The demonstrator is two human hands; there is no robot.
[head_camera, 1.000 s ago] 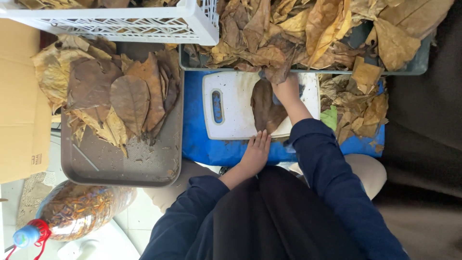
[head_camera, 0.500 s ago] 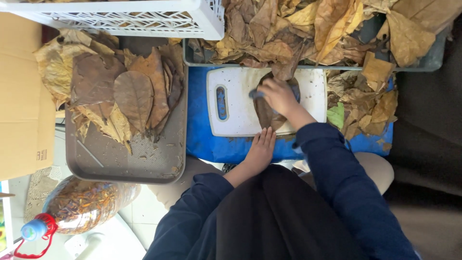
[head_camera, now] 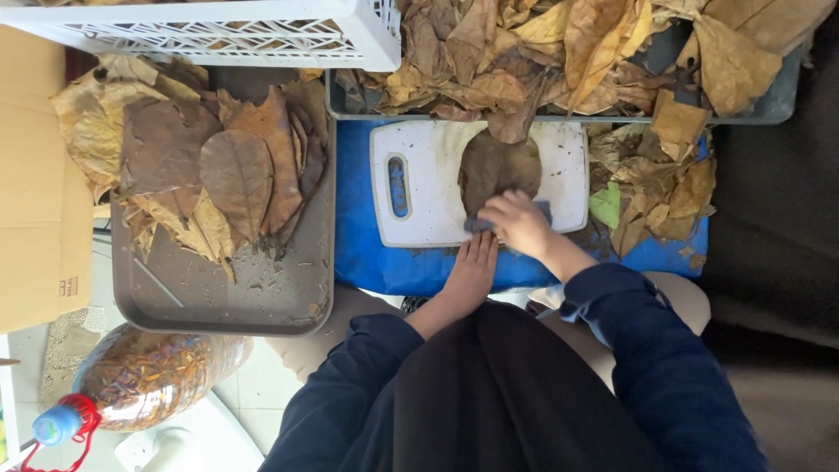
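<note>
A large brown dried leaf lies flat on a white cutting board that rests on a blue surface. My right hand is closed on a small blue-grey cloth at the near end of the leaf. My left hand lies flat, fingers together, on the near edge of the board and the leaf's stem end, holding nothing.
A grey tray at the left holds a stack of flat dried leaves. A bin heaped with dried leaves sits beyond the board, with more leaves at the right. A white crate, a cardboard box and a filled plastic bottle stand at the left.
My right hand has drawn the cloth along the leaf from its far end toward me, to its near end. My left hand has stayed on the board's near edge.
</note>
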